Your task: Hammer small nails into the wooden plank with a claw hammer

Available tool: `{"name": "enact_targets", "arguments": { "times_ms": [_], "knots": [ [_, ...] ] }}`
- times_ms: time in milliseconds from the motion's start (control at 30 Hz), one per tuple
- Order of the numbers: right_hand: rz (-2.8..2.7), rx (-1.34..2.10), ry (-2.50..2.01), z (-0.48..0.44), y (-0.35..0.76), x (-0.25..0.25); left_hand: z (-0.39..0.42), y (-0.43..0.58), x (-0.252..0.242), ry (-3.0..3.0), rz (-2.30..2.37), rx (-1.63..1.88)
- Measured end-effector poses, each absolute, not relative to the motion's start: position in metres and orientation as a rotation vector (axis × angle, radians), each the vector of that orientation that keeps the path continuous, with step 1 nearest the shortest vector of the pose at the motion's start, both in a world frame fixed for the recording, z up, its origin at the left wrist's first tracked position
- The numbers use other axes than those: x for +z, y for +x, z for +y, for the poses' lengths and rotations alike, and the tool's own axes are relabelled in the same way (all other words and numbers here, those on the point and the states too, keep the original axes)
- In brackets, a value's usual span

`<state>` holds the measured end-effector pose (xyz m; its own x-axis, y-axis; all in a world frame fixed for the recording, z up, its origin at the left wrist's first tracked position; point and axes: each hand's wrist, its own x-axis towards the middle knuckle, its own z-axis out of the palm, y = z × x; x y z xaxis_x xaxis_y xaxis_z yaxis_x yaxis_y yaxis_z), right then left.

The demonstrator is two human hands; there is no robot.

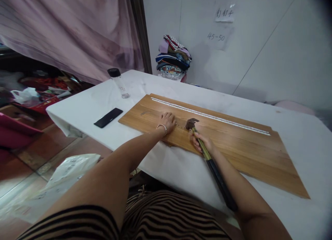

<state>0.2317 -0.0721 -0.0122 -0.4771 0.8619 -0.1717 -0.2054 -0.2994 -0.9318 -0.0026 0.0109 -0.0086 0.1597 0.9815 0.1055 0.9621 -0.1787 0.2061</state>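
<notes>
A long wooden board [233,146] lies across a white table [85,105]. My right hand [201,140] is wrapped round the neck of a hammer [192,123], whose metal head rests low over the board and whose dark handle runs back along my forearm. My left hand [168,121] rests on the board just left of the hammer head, fingers curled and pinched toward a spot on the wood; what they hold is too small to see. A few dark dots, possibly nails, sit in the wood between the hand and the hammer head. A pale strip [207,115] runs along the board's far edge.
A black phone [108,117] lies on the table left of the board, and a clear bottle with a black cap [118,82] stands behind it. Folded clothes [173,58] are piled against the white wall. A pink curtain hangs at the left; clutter and plastic bags cover the floor there.
</notes>
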Motion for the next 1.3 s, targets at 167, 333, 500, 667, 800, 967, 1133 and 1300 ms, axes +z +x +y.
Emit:
{"name": "enact_targets", "arguments": {
  "times_ms": [167, 333, 500, 667, 800, 967, 1133, 1300],
  "knots": [
    [-1.191, 1.863, -0.917, -0.0734, 0.2315, -0.012, 0.0111, -0.003, -0.0092, 2.325, 1.943, 0.349],
    [-1.176, 1.848, -0.9, -0.073, 0.2323, -0.0149, 0.0103, -0.0028, -0.0077, 2.324, 1.954, 0.327],
    [-1.175, 1.876, -0.904, -0.0712, 0.2325, -0.0172, 0.0105, -0.0024, -0.0086, 2.307, 1.958, 0.335],
    [-1.161, 1.854, -0.884, -0.0719, 0.2318, -0.0184, 0.0112, -0.0039, -0.0106, 2.297, 1.955, 0.351],
    [-1.172, 1.874, -0.895, -0.0708, 0.2316, -0.019, 0.011, -0.0045, -0.0107, 2.298, 1.952, 0.351],
    [-1.186, 1.871, -0.909, -0.0689, 0.2303, -0.0184, 0.0113, -0.0047, -0.0106, 2.291, 1.957, 0.348],
    [-1.185, 1.811, -0.873, -0.0691, 0.2286, -0.0194, 0.0134, -0.0061, -0.013, 2.306, 1.956, 0.361],
    [-1.198, 1.828, -0.884, -0.069, 0.2286, -0.0185, 0.014, -0.0061, -0.0125, 2.316, 1.95, 0.354]
  ]
}}
